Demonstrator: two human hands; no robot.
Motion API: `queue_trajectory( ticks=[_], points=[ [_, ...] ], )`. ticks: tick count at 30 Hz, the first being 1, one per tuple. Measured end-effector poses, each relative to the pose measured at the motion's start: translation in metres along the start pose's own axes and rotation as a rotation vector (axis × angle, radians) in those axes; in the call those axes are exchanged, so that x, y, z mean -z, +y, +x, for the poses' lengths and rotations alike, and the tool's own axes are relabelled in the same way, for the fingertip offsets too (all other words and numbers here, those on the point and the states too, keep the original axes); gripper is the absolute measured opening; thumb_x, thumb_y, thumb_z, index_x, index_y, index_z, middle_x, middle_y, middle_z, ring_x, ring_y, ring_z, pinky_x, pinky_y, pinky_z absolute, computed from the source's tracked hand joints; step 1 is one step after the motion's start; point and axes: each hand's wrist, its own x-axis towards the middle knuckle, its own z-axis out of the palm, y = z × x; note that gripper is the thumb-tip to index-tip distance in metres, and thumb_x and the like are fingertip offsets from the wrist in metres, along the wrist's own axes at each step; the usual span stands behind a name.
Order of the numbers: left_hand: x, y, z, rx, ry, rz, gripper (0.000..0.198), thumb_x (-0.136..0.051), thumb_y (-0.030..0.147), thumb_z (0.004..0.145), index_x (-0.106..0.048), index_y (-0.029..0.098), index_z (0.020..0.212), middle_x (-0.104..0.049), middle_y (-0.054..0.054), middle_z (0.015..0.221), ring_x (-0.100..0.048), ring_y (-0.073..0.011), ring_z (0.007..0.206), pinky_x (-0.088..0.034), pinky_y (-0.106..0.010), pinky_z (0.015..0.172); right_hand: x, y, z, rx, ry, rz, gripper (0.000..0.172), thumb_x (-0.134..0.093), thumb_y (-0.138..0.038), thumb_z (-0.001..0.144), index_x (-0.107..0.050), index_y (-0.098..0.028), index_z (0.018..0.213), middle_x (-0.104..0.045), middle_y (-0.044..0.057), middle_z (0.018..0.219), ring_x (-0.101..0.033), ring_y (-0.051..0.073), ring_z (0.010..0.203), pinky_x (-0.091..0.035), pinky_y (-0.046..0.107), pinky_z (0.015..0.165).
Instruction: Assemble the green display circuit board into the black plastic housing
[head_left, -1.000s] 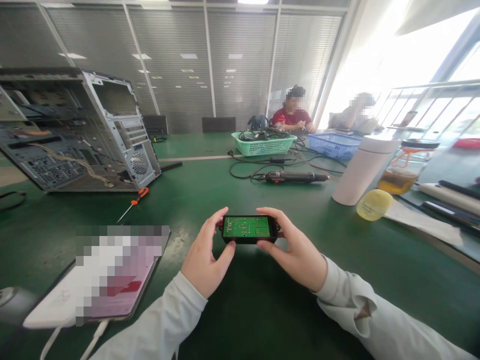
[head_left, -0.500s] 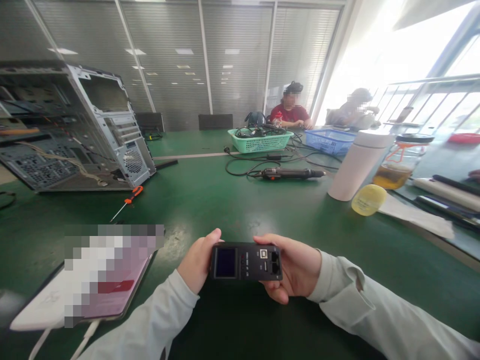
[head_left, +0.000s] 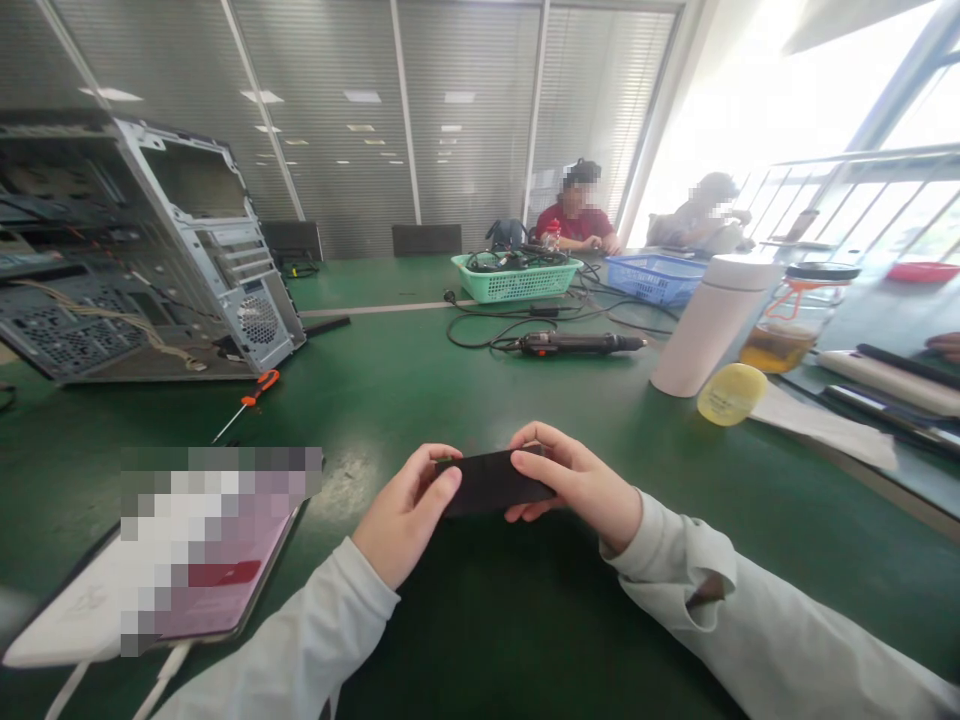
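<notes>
A small black box-shaped electronic device is held between both hands just above the green table, a plain black side turned toward me. My left hand pinches its left end with thumb and fingers. My right hand wraps over its right end, fingers curled on the top and front. Both sleeves are light grey.
A tablet with white cables lies at the near left. An open computer case lies on its side at far left, an orange-handled screwdriver beside it. Ahead are an electric screwdriver, green basket, blue basket, white flask, glass jar, yellow lid. Two people sit at the far end.
The device was turned over in my hands: first its green circuit board faced me, then the face with a screen and ports, now a plain black side.
</notes>
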Motion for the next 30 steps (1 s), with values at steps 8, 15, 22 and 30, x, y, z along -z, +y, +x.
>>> queue_trajectory(
  ticks=[8,15,22,30],
  points=[
    [-0.0040,-0.0013,-0.0045,-0.112,-0.069,0.053,0.031,-0.062,0.027,0.071,-0.046,0.021,0.097,-0.060,-0.004,0.097,-0.060,-0.0197,0.088,-0.048,-0.034,0.076,0.0069,0.0079,-0.0008,0.476,0.098,-0.518,0.043,-0.064,-0.038,0.078,-0.047,-0.015,0.110,-0.051,0.004,0.097,-0.051,0.015,0.081,-0.045,0.026,0.072],
    [0.0001,0.0006,0.0010,-0.002,-0.044,-0.104,0.024,-0.063,0.035,0.069,-0.057,0.018,0.085,-0.066,-0.005,0.091,-0.062,-0.0205,0.088,-0.050,-0.035,0.080,0.0091,0.0084,-0.0013,0.471,0.117,-0.538,0.039,-0.065,-0.039,0.077,-0.050,-0.016,0.105,-0.053,0.003,0.092,-0.050,0.015,0.076,-0.042,0.024,0.067],
    [0.0000,0.0020,0.0013,0.047,-0.023,-0.123,0.033,-0.066,0.042,0.065,-0.062,0.016,0.084,-0.067,-0.006,0.087,-0.062,-0.0210,0.086,-0.048,-0.035,0.080,0.0097,0.0088,0.0001,0.415,0.140,-0.465,0.043,-0.066,-0.042,0.075,-0.049,-0.014,0.103,-0.053,0.004,0.089,-0.050,0.014,0.074,-0.042,0.024,0.066],
    [-0.0015,0.0060,0.0021,0.235,-0.051,-0.277,0.039,-0.072,0.051,0.054,-0.063,0.015,0.069,-0.066,-0.002,0.070,-0.057,-0.0158,0.068,-0.045,-0.030,0.068,0.0062,0.0004,0.0009,0.135,0.043,-0.257,0.060,-0.065,-0.051,0.072,-0.042,-0.013,0.111,-0.051,0.000,0.074,-0.049,0.010,0.052,-0.038,0.017,0.040]
  ],
)
